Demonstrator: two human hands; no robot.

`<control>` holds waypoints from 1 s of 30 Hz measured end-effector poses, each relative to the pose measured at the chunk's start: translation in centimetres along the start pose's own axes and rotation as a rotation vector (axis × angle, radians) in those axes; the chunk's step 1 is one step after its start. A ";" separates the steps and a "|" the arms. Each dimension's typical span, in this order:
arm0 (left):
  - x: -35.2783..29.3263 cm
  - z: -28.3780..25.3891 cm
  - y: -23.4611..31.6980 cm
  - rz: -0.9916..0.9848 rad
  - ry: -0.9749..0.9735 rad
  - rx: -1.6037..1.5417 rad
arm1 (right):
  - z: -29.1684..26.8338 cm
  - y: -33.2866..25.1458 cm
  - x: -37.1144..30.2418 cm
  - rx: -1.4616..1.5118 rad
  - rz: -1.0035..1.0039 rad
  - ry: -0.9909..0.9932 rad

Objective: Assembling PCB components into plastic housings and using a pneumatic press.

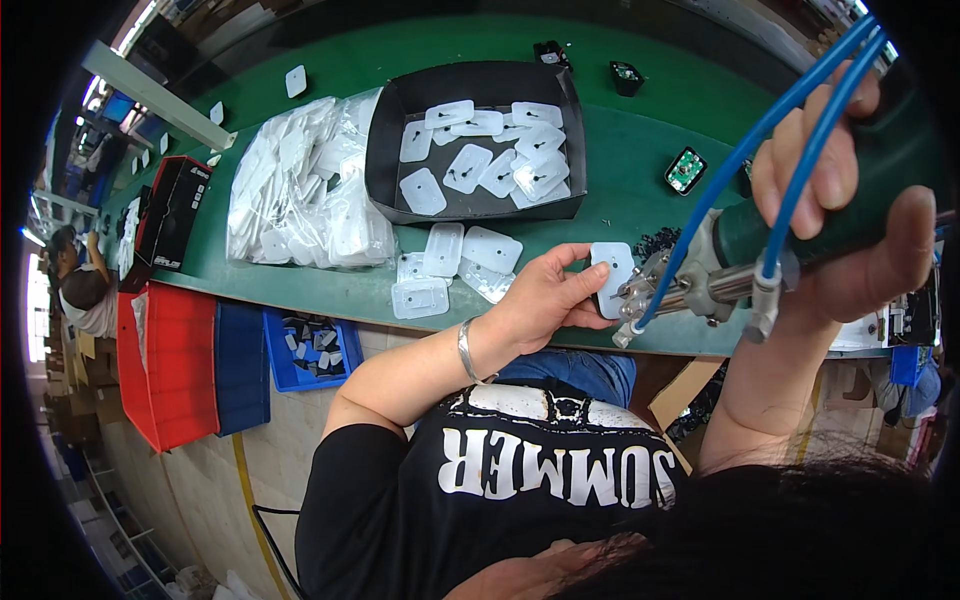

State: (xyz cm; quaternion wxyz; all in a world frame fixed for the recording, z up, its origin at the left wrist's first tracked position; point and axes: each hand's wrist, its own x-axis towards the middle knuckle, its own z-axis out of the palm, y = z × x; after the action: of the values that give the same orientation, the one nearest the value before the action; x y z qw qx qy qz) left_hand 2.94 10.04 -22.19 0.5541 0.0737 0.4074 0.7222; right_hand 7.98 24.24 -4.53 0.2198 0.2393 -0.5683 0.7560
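My left hand (540, 298) pinches a small white rectangular plastic plate (612, 260) between thumb and fingers, above the bench's near edge. A dark edge shows along the plate's side; what lies under it is hidden. My right hand (808, 168) is wrapped round the dark green body of a powered screwdriver (735, 235) with a metal nose. Its metal end meets the plate's right side, though the exact tip is hard to make out. Two blue air hoses (745, 150) run up from the tool. Left of my left hand lie several loose white plates (443, 250).
A black open box (480, 213) holds several white plates with dark screws. Beside it lies a clear bag of white plates (300, 190). A green circuit board in a black case (686, 170) sits farther right. Red (175, 360) and blue (292, 370) bins stand below; another person (88, 290) is far left.
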 end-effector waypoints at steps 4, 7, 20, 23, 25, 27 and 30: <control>0.6 0.5 -1.1 -0.022 -0.064 0.002 | 0.2 -0.3 -0.3 -0.072 0.018 0.013; 0.5 -0.6 -1.4 -0.048 -0.032 0.009 | -1.2 -1.7 0.0 -0.040 0.006 0.034; -4.5 -7.6 20.1 0.719 0.361 0.769 | -4.5 -2.1 0.8 -0.717 0.045 0.387; 2.8 -12.5 25.9 0.651 0.512 0.915 | -4.9 -0.5 1.9 -0.748 -0.050 0.407; 7.7 -16.9 27.7 0.477 0.673 1.075 | -5.7 0.6 2.1 -0.815 -0.038 0.391; 11.6 -20.0 28.1 0.423 0.659 1.219 | -5.6 1.4 2.5 -0.843 -0.026 0.437; 15.2 -23.5 28.2 0.253 0.642 1.214 | -4.6 1.5 2.3 -0.865 0.004 0.462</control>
State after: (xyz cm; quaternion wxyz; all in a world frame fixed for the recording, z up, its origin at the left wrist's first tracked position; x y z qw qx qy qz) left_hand -36.76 9.71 -24.03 0.1785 0.2002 0.8709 0.4118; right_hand 4.70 28.41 -5.36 0.4180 -0.0489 -0.7670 0.4844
